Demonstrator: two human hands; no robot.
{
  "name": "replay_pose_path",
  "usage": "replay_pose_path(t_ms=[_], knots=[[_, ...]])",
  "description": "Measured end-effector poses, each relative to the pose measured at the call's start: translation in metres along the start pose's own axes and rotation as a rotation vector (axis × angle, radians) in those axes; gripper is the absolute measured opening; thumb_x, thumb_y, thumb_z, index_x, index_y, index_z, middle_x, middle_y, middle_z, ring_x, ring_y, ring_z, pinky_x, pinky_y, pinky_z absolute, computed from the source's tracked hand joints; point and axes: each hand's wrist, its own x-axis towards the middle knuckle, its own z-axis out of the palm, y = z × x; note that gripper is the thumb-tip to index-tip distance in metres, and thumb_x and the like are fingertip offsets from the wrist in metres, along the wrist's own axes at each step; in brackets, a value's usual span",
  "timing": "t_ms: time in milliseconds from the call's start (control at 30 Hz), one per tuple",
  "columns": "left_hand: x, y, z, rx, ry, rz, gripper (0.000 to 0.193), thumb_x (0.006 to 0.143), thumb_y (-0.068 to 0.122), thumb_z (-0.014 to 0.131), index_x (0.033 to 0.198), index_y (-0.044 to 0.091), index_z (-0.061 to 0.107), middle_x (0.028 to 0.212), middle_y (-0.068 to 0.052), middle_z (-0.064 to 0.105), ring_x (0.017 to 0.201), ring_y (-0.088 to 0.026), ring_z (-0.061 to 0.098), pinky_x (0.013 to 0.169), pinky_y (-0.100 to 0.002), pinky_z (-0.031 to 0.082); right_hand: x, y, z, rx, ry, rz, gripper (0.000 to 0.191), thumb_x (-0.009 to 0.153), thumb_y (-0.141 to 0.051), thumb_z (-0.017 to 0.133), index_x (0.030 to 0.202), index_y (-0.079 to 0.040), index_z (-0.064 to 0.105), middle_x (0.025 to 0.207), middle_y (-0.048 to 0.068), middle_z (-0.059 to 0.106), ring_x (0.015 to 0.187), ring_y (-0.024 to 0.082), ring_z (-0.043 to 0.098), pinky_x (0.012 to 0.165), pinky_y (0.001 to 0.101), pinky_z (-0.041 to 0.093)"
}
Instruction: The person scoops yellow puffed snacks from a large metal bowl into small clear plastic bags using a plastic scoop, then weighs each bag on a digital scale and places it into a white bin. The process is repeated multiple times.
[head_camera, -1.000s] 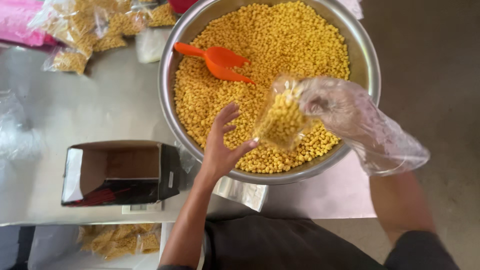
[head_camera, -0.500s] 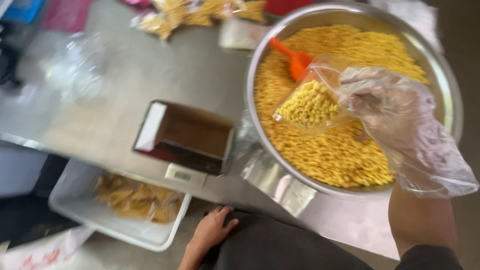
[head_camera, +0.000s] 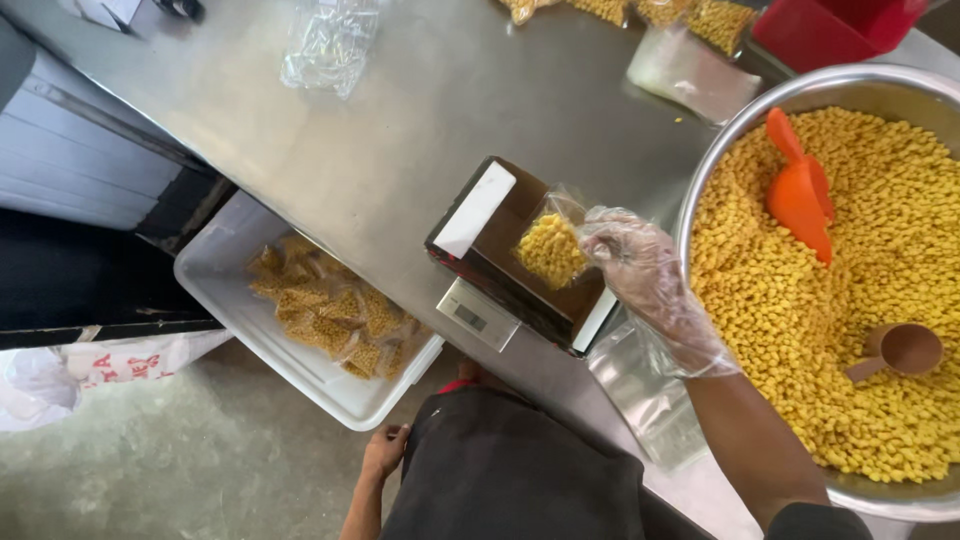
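The right hand wears a loose, clear plastic glove and is stretched forward from the lower right, its bare forearm running up toward the middle of the view. Its fingers are curled and pinched closed, pointing left, palm turned down. The left hand hangs low and near, at the person's side, bare, its fingers loosely bent and closed on nothing, the arm dropping straight down.

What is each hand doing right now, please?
Left hand: down at the person's side, holding nothing, fingers loosely curled.
Right hand: gloved, closed on a small clear bag of yellow snacks over the scale.
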Motion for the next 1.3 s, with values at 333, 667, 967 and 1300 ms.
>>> replay_pose_path(t_ms=[333, 667, 967, 1300], knots=[[0.043, 0.003, -0.010, -0.350, -0.063, -0.224, 0.058, 0.092, 0.042, 0.071, 0.135, 0.005, 0.059, 0.106, -0.013, 0.074, 0.083, -0.021, 0.070, 0.064, -0.036, 0.056, 0.023, 0.055, 0.039, -0.227, -0.001, 0.037, 0.014, 0.087, -0.009, 0.076, 0.100, -0.004, 0.077, 0.112, 0.009, 0.074, 0.101, 0.021, 0.069, 0.090, 0.0352, 0.056], [0.078, 0.029, -0.024, -0.344, -0.121, -0.096, 0.066, 0.089, 0.055, 0.066, 0.130, 0.002, 0.065, 0.106, -0.015, 0.076, 0.080, -0.020, 0.073, 0.063, -0.033, 0.057, 0.026, 0.027, 0.013, -0.268, 0.045, 0.060, 0.023, 0.087, -0.012, 0.077, 0.109, -0.005, 0.075, 0.116, 0.011, 0.072, 0.115, 0.027, 0.065, 0.105, 0.0386, 0.052], [0.075, -0.001, -0.033, -0.458, -0.164, -0.211, 0.074, 0.090, 0.068, 0.051, 0.126, 0.004, 0.065, 0.111, -0.014, 0.073, 0.088, -0.025, 0.070, 0.073, -0.041, 0.056, 0.026, 0.037, 0.006, -0.203, 0.137, 0.082, 0.023, 0.090, -0.010, 0.080, 0.111, -0.008, 0.072, 0.128, 0.009, 0.070, 0.120, 0.023, 0.066, 0.104, 0.0359, 0.054], [0.070, -0.024, -0.034, -0.491, 0.160, -0.206, 0.069, 0.111, 0.040, 0.022, 0.103, -0.001, 0.078, 0.090, -0.023, 0.079, 0.077, -0.029, 0.077, 0.072, -0.034, 0.059, 0.020, 0.051, -0.003, -0.076, 0.239, 0.100, 0.027, 0.092, -0.004, 0.079, 0.118, -0.007, 0.071, 0.124, 0.006, 0.069, 0.111, 0.016, 0.066, 0.096, 0.0318, 0.057]])
